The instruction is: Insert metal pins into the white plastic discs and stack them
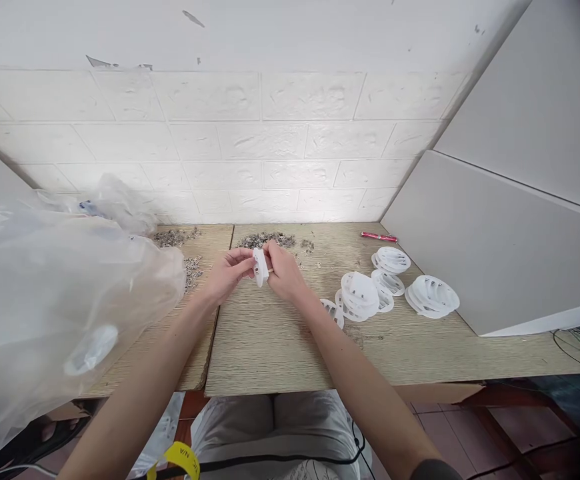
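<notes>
A round white plastic part (259, 268) is held up on edge between my two hands, above the wooden table. My left hand (230, 272) pinches its left side between thumb and fingers. From the other side, my right hand (283, 270) is closed against the part's back, its fingertips partly hidden. Just behind the hands lies a pile of small metal pieces (265, 239). To the right, stacks of similar white discs (359, 295) rest on the table, some with metal pieces set in their slots.
A large translucent plastic bag (70, 287) covers the table's left side. More small metal pieces (193, 272) lie beside it. A red pen (379, 237) sits near the grey panel (510, 247) at right. A white brick-pattern wall (290, 140) stands behind the table (270, 353).
</notes>
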### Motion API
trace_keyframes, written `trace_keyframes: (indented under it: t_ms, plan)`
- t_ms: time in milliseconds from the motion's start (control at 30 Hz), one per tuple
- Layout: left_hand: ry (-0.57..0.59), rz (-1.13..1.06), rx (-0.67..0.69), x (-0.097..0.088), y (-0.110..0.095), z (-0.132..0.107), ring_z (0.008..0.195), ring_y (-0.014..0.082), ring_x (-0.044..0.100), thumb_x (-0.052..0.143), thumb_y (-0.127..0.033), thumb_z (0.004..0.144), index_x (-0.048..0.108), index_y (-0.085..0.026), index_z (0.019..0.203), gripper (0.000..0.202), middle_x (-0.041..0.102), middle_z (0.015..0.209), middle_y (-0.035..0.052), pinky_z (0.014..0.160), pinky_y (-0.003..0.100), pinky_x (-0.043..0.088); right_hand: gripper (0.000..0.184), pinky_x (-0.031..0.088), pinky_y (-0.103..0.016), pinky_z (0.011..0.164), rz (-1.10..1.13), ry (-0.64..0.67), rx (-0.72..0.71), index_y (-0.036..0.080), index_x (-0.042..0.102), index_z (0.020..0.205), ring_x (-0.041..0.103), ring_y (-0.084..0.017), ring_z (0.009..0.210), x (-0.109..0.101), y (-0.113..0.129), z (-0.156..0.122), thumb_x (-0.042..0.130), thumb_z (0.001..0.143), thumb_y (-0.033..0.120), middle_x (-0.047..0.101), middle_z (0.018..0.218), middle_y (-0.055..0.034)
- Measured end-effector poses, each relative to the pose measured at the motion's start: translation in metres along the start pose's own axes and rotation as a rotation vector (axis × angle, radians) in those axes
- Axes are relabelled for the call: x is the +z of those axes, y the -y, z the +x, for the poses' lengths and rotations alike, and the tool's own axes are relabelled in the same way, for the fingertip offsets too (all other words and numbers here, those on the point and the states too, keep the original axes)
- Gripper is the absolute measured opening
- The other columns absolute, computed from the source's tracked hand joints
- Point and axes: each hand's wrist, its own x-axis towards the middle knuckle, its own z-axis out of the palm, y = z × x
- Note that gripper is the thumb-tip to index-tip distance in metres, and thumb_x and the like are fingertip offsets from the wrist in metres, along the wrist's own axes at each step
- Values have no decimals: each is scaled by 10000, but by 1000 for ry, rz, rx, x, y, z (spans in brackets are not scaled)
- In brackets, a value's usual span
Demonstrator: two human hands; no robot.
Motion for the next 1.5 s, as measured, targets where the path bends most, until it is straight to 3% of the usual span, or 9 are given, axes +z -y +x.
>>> trace_keyframes:
  t_ms: [167,300,367,533,600,700,1067,1300,1500]
  plan:
    - [-29,238,104,-3,3,1,564,103,553,758,-320,687,702,-149,794,210,640,660,19,545,229,465,45,320,-276,603,-41,27,-14,208,417,840,475,-162,679,-1,2,0,392,875,195,565,821,-29]
    - [12,401,122,-11,-2,1,552,104,543,698,-285,705,692,-155,786,154,640,668,18,508,210,437,102,333,-284,621,-66,-33,11,205,464,886,504,-168,703,-7,-1,2,375,926,233,600,850,-42]
    - [151,529,86,-15,-10,0,560,109,549,648,-247,715,696,-157,768,115,648,672,20,512,205,429,105,341,-287,627,-62,-95,49,205,472,891,507,-166,689,-12,-5,3,383,932,241,599,820,-37]
    - [768,941,-214,-12,-36,-1,522,116,549,589,-131,654,701,-148,655,114,649,598,15,483,191,384,97,369,-295,633,-9,-235,104,206,480,905,524,-170,696,-21,-16,6,399,931,253,592,813,-43]
    - [893,1011,-319,-7,-38,1,473,119,536,591,-116,631,693,-154,615,110,637,555,5,456,196,368,98,378,-297,630,16,-240,107,206,482,908,527,-172,694,-21,-16,7,401,929,257,592,813,-47]
    - [972,1069,-397,-2,-34,4,423,130,530,616,-114,596,702,-164,603,100,640,535,-2,422,205,354,97,386,-297,632,33,-217,102,202,490,907,524,-170,683,-19,-14,7,411,920,258,593,801,-45]
    - [992,1277,-273,13,-32,-6,428,98,382,499,-44,531,564,-166,452,159,496,435,-27,458,232,274,97,376,-281,637,4,-190,58,203,502,891,519,-165,703,-14,-14,5,419,916,245,583,798,-36]
    - [815,1200,-184,6,-37,-29,467,87,303,480,-61,607,440,-162,466,178,386,463,-35,492,238,241,81,378,-286,654,-11,-173,44,197,515,878,515,-167,722,-14,-10,5,442,905,222,598,832,-43]
    - [671,1346,-22,-1,-28,-52,496,100,330,463,-70,686,367,-166,498,232,423,528,-12,524,263,214,81,390,-275,649,-11,-125,46,198,525,897,529,-162,744,-12,-8,5,444,893,190,607,869,-45]
